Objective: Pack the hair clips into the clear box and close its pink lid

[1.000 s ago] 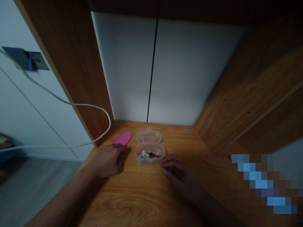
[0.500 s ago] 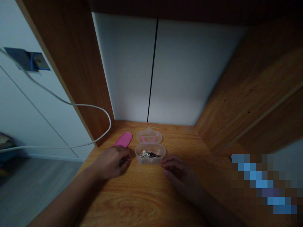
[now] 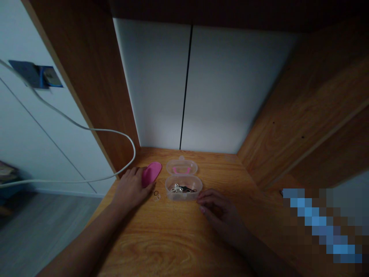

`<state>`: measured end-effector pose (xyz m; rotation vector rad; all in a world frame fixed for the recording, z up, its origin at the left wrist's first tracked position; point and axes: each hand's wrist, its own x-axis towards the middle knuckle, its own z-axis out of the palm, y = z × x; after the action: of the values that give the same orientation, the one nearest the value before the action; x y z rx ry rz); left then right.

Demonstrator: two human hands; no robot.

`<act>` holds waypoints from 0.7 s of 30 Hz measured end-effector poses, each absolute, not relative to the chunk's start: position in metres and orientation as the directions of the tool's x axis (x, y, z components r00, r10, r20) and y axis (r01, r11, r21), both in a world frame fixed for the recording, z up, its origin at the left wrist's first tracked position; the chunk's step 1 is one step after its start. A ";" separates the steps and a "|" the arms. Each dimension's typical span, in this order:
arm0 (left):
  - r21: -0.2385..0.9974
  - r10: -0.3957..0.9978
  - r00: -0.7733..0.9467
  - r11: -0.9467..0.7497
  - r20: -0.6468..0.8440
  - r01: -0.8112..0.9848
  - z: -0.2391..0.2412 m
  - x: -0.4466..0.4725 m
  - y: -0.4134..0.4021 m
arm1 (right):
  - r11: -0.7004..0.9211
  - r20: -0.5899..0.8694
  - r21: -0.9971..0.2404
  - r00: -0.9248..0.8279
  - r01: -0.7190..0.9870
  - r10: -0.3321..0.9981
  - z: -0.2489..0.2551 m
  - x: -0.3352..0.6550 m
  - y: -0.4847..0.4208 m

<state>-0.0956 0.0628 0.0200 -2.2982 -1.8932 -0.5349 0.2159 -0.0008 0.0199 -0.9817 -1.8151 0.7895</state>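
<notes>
A wooden desk (image 3: 173, 238) runs back to a white panel (image 3: 219, 88) split by a dark seam, with wood boards at left and right. A white cable (image 3: 131, 142) loops in from the left, above the desk's far left corner.

The pink oval tray (image 3: 153, 172) lies at the far left of the desk, its near left end inside the left hand (image 3: 132, 187). That hand appears clamped on it, fingers over the left edge and thumb along the near right edge; whether the tray is raised at all I cannot tell. Just to the near right lie a few small thin rings (image 3: 157, 196).

Right of these stands the clear plastic box (image 3: 173, 197), its lid (image 3: 181, 162) open on the far side. Silvery trinkets (image 3: 176, 188) and a dark item (image 3: 187, 189) lie inside. The right hand (image 3: 217, 211) rests at the box's right end, thumb and fingers apart; whether the fingertips touch it is hard to tell.

For a sound hold, pinch the tray by opposite edges, keep it level, and steer the thumb clear of the rings. Light fingertips at the box's end should be enough to steady it.
</notes>
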 end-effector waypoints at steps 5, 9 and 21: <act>0.316 0.935 0.040 -0.159 0.352 0.935 0.025 -0.100 0.064 | 0.492 0.418 -0.818 -0.279 0.299 0.865 0.020 0.217 -0.001; 0.461 0.822 -0.032 -0.286 0.568 0.840 0.033 -0.093 0.059 | 0.505 0.432 -0.806 -0.277 0.309 0.858 0.022 0.217 -0.002; 0.300 0.606 0.417 -0.745 0.678 0.595 0.022 -0.045 0.030 | 0.483 0.509 -0.739 -0.079 0.469 0.857 0.015 0.226 0.009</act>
<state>-0.0445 0.0299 0.0221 -2.6550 -1.1259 -1.2786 0.2258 0.0087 0.0150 -1.1380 -1.7183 0.4794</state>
